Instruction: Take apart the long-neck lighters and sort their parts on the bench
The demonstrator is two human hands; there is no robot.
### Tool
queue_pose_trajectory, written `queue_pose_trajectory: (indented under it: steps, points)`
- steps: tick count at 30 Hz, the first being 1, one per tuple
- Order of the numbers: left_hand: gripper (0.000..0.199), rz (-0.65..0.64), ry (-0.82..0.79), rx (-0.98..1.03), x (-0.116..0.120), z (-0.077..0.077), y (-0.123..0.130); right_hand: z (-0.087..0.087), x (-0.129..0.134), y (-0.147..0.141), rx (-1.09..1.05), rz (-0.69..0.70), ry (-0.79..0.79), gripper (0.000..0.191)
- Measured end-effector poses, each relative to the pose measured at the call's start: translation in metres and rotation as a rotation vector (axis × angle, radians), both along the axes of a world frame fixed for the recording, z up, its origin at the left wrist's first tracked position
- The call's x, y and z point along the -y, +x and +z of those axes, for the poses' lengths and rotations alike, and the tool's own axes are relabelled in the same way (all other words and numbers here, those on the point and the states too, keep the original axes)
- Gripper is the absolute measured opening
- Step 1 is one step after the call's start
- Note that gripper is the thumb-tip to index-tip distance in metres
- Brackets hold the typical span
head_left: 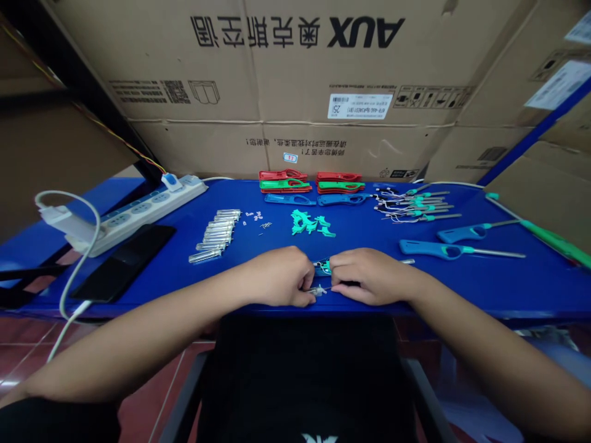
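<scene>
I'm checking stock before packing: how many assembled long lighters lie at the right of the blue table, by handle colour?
Blue-handled lighters: 2
Green-handled lighter: 1
Total: 3

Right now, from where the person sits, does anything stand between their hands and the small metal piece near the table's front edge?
Nothing visible does. The left hand and right hand sit close on either side of the small metal piece. A teal plastic part lies just behind it, not between them.
</scene>
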State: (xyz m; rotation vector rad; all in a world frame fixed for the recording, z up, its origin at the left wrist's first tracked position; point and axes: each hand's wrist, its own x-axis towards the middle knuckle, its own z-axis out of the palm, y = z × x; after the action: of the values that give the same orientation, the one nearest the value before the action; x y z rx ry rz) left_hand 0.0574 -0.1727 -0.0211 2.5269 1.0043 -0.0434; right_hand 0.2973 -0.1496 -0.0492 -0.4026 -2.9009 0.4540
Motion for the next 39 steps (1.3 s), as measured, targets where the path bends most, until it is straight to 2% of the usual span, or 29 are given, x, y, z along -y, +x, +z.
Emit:
queue_pose_trajectory:
  steps: [3,7,11,15,21,26,33,36,39]
  points:
    - [0.013,0.064,0.04,0.052,0.018,-0.004,-0.018,0.0,0.0,0.001,0.0,-0.003,0.029,0.018]
    - [0.013,0.19,0.128,0.17,0.038,-0.014,-0.037,0.003,-0.002,0.001,0.022,-0.086,0.082,0.023]
    - [0.013,0.294,0.225,0.321,0.052,-0.023,-0.037,0.011,0.011,-0.016,-0.03,-0.214,0.198,0.029]
    - [0.013,0.365,0.315,0.416,0.062,-0.032,-0.032,0.017,0.031,-0.041,0.042,-0.218,0.25,0.032]
    - [0.006,0.445,0.252,0.449,0.064,-0.043,-0.034,0.01,0.042,-0.059,0.146,-0.354,0.207,0.025]
    - [0.01,0.431,0.195,0.48,0.064,-0.045,-0.037,-0.004,0.051,-0.061,0.061,-0.426,0.254,0.021]
    - [0.026,0.348,0.203,0.424,0.064,-0.042,-0.041,-0.01,0.051,-0.06,0.006,-0.271,0.503,0.02]
    - [0.029,0.294,0.231,0.355,0.063,-0.037,-0.045,-0.006,0.05,-0.059,0.054,-0.192,0.481,0.019]
    - [0.024,0.145,0.251,0.321,0.059,-0.033,-0.053,-0.002,0.048,-0.058,0.098,-0.161,0.381,0.017]
